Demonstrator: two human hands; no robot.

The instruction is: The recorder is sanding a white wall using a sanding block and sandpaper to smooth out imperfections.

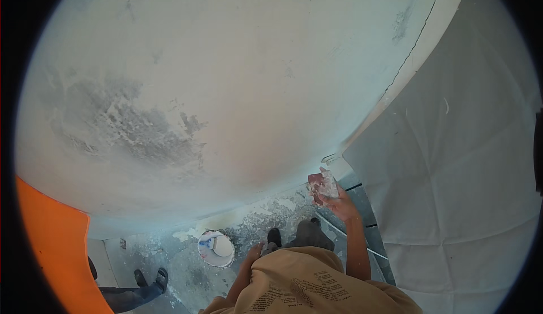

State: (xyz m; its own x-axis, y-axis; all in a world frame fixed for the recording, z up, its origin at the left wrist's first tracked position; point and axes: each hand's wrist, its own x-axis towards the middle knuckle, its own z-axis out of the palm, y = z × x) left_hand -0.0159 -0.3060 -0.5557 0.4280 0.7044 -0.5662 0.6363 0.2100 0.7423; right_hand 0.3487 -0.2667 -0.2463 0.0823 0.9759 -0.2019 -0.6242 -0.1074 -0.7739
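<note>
My right hand (333,199) is raised in front of the wall's lower right end, its fingers around a reddish-brown block (317,188) coated with white powder on one side; it may be a sanding block. Down by my left thigh, my left hand (256,251) hangs low, and whether it holds anything is unclear. The pale plastered wall (263,81) fills the upper view, with a rough grey patch (140,134) at left and a thin crack (409,53) at upper right. A white bucket (204,256) with a pale, flat-edged thing inside stands on the floor left of my left hand.
A grey sheet (449,178) hangs along the right side. An orange panel (55,237) stands at lower left, with another person's legs and sandals (161,279) beside it. The floor (199,280) is stained with white splashes. Thin rods (333,225) lie right of my feet.
</note>
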